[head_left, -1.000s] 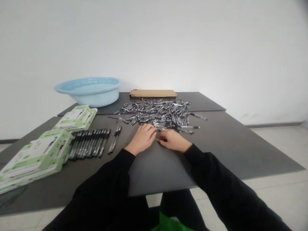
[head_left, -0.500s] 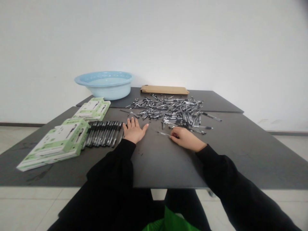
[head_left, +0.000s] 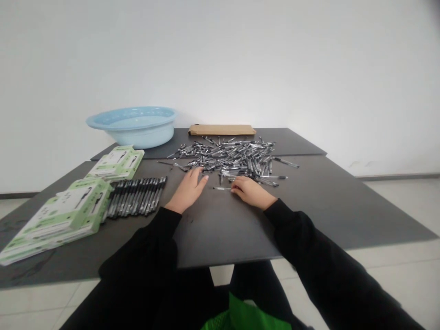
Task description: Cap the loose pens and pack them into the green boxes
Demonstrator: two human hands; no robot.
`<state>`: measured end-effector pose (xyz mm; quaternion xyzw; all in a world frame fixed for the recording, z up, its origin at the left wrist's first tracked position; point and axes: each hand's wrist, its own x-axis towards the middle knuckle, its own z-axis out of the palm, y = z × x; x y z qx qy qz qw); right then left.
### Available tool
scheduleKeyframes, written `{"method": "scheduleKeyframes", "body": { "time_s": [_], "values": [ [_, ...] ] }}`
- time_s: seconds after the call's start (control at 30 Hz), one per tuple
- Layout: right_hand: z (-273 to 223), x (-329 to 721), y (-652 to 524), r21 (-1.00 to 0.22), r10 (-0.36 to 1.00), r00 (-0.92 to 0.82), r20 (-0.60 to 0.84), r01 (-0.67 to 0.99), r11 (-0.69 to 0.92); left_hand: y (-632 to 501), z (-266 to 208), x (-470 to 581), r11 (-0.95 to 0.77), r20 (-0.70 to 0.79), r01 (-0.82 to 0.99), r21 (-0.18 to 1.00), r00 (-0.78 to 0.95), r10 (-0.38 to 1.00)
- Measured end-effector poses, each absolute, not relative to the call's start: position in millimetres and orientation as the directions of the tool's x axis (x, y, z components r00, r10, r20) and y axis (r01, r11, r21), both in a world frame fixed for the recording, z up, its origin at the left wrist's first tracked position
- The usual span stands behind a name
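My right hand (head_left: 253, 191) is closed with its fingers on a thin clear pen (head_left: 221, 188), which sticks out to the left just over or on the table. To the left, my left hand (head_left: 188, 189) holds nothing; its fingers are apart, thumb pointing right, near the close edge of a loose pile of pens (head_left: 237, 156). Beyond both hands this pile of clear and black pens lies jumbled. Left of my left hand, a neat row of black-capped pens (head_left: 136, 197) lies side by side, caps away from me.
Green and white pen boxes (head_left: 58, 215) are stacked at the left, and more boxes (head_left: 117, 162) lie behind them. A light blue basin (head_left: 137, 136) stands at the back left. A flat brown cardboard piece (head_left: 222, 130) lies at the back of the dark table (head_left: 309, 206).
The view has turned slightly right. My left hand has moved off the row of pens towards the pile, and my right hand keeps its pen, now closer to the left hand.
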<state>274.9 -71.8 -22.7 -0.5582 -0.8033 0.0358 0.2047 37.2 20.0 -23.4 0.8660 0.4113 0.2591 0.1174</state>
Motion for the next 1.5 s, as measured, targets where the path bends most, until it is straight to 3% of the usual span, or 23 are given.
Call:
{"method": "scheduleKeyframes", "body": {
  "time_s": [0.07,0.17,0.33,0.43,0.53,0.73,0.97,1.1,1.23,1.5],
  "values": [
    [-22.5,272.6,-71.3,-0.239,0.897,-0.315,0.309,0.888,0.394,6.0,-22.6,50.0,-0.726,0.359,0.550,0.414,0.634,0.685],
    [-22.0,266.9,-72.7,-0.160,0.873,-0.351,0.340,0.893,0.421,-15.3,-21.9,65.5,-0.805,0.311,0.522,0.281,0.744,0.591],
    [-17.8,255.4,-78.9,-0.075,0.840,-0.382,0.386,0.894,0.441,-28.4,-19.7,75.4,-0.809,0.211,0.559,0.181,0.782,0.587],
    [-13.0,255.4,-80.5,-0.123,0.843,-0.326,0.427,0.903,0.412,-28.5,-16.7,73.9,-0.779,0.132,0.607,0.157,0.769,0.626],
    [-11.9,267.1,-77.3,-0.215,0.852,-0.161,0.498,0.929,0.301,-28.9,-12.9,71.3,-0.698,0.084,0.698,0.158,0.695,0.714],
    [-20.8,300.8,-69.3,-0.280,0.849,0.048,0.527,0.952,0.121,-24.1,-13.4,69.6,-0.636,0.178,0.686,0.353,0.618,0.765],
    [-11.4,293.8,-73.9,-0.404,0.791,0.007,0.612,0.862,0.305,-13.8,-21.2,70.3,-0.572,0.208,0.654,0.496,0.550,0.809],
    [-11.7,295.9,-71.8,-0.397,0.812,-0.032,0.583,0.861,0.319,-10.2,-24.9,74.5,-0.526,0.268,0.615,0.587,0.465,0.843],
    [-16.6,321.6,-65.8,-0.359,0.815,0.069,0.576,0.917,0.176,-3.4,-26.1,90.2,-0.504,0.347,0.543,0.672,0.371,0.862],
    [-26.6,407.9,-64.0,-0.305,0.753,0.387,0.532,0.917,-0.255,15.6,-33.4,117.1,-0.516,0.357,0.398,0.758,0.408,0.840]
  ]
}}
